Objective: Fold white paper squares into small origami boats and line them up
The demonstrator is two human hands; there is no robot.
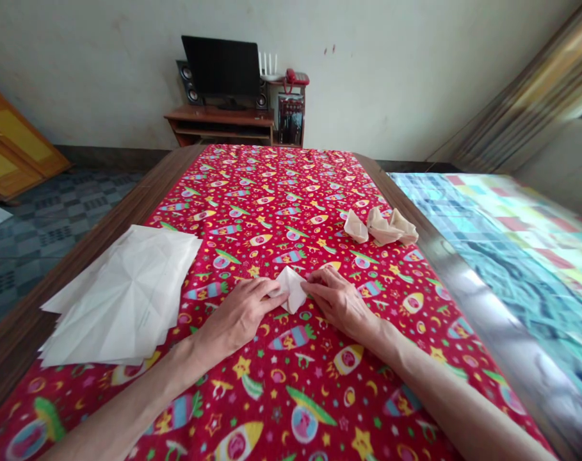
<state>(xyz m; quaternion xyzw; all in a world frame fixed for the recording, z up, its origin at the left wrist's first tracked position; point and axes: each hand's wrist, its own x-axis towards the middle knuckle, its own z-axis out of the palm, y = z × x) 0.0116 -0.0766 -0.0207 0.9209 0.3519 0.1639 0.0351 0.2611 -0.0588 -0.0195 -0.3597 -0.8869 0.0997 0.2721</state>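
And here's the small folded paper (293, 291), right between the two hands on the red cloth (281, 390) over the tabletop (149, 195). The left hand (246, 309) has its thumb and fingers almost closed, pinching the left side; the right hand (337, 301), fingers bunched, grips the right corner at the fingertips. A paper stack (122, 294) lies left, folded shapes (383, 227) beyond the right hand.

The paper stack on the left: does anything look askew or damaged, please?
The stack is askew: its edges do not line up. The top sheet has creases spreading from its middle; I see no tear.
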